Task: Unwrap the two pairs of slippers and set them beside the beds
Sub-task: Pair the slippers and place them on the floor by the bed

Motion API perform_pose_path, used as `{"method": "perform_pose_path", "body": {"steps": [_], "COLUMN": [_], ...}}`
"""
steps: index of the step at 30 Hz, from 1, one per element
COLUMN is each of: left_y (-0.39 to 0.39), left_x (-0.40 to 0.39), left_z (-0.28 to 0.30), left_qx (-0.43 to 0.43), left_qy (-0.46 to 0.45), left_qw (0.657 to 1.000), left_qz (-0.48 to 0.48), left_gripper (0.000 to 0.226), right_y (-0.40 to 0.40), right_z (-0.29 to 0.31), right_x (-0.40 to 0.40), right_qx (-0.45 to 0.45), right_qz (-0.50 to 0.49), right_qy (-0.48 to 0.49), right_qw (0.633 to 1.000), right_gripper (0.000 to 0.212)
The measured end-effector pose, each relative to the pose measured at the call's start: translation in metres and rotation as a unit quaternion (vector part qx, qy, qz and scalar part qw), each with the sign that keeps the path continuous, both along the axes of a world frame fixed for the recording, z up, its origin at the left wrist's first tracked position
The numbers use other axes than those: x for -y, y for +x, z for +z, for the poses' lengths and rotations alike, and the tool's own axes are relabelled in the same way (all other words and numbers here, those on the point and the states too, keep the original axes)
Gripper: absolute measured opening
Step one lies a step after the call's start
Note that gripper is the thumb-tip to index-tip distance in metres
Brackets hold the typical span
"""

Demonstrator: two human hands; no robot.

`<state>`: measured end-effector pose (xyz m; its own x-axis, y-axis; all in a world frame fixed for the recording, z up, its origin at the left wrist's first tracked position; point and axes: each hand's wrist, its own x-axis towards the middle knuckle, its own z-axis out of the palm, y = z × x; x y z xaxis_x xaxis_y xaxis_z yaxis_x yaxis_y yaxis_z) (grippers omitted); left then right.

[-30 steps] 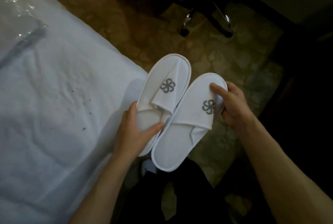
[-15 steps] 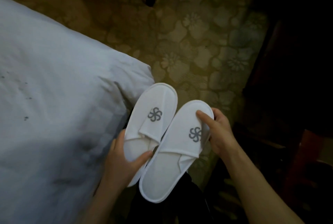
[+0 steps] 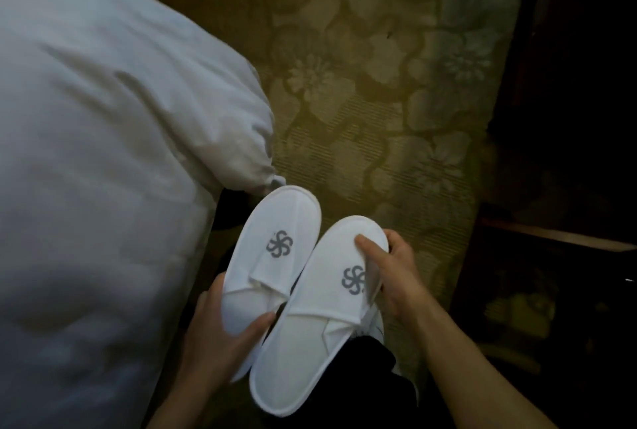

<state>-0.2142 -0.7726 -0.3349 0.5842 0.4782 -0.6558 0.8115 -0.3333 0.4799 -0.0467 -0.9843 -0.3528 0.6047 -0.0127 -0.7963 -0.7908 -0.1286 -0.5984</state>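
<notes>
Two white slippers with a grey pinwheel logo are held side by side above the floor, toes pointing away from me. My left hand [image 3: 220, 335] grips the left slipper [image 3: 272, 252] at its heel end, thumb across the insole. My right hand [image 3: 396, 273] holds the right slipper [image 3: 317, 335] at its toe, thumb on top near the logo. No wrapper is on either slipper. The bed [image 3: 103, 170] with its white duvet fills the left side, its corner just beyond the left slipper's toe.
A floral green-and-beige carpet [image 3: 379, 101] runs along the bed's right side. Dark wooden furniture [image 3: 558, 239] lines the right edge of view. My dark trouser leg and a white shoe [image 3: 377, 323] show beneath the slippers.
My view has tilted down and moved forward along the bed; the chair base and the plastic wrapper on the bed have left the frame. Both hands keep the same grip, slippers lower in view.
</notes>
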Motion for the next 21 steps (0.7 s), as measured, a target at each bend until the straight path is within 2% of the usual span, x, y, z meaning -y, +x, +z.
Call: {"method": "perform_pose_path", "body": {"steps": [5, 10, 16, 21], "left_y": [0.003, 0.021, 0.051, 0.073], "left_x": [-0.005, -0.011, -0.012, -0.010], "left_z": [-0.082, -0.151, -0.206, -0.240], "left_qx": [0.028, 0.025, 0.049, 0.052], "left_qy": [0.023, 0.054, 0.061, 0.041], "left_qw": [0.999, 0.998, 0.997, 0.998], "left_qz": [-0.004, 0.011, 0.021, 0.011], "left_gripper": [0.088, 0.095, 0.089, 0.097], "right_y": [0.009, 0.035, 0.067, 0.086], "right_z": [-0.084, -0.147, -0.200, -0.237], "right_x": [-0.011, -0.025, -0.028, -0.022], "right_qx": [-0.002, 0.024, 0.048, 0.048], "right_qz": [0.015, 0.038, 0.044, 0.030], "right_qy": [0.015, 0.025, 0.037, 0.034], "right_qw": [1.000, 0.999, 0.997, 0.998], "right_gripper": [0.024, 0.022, 0.031, 0.032]}}
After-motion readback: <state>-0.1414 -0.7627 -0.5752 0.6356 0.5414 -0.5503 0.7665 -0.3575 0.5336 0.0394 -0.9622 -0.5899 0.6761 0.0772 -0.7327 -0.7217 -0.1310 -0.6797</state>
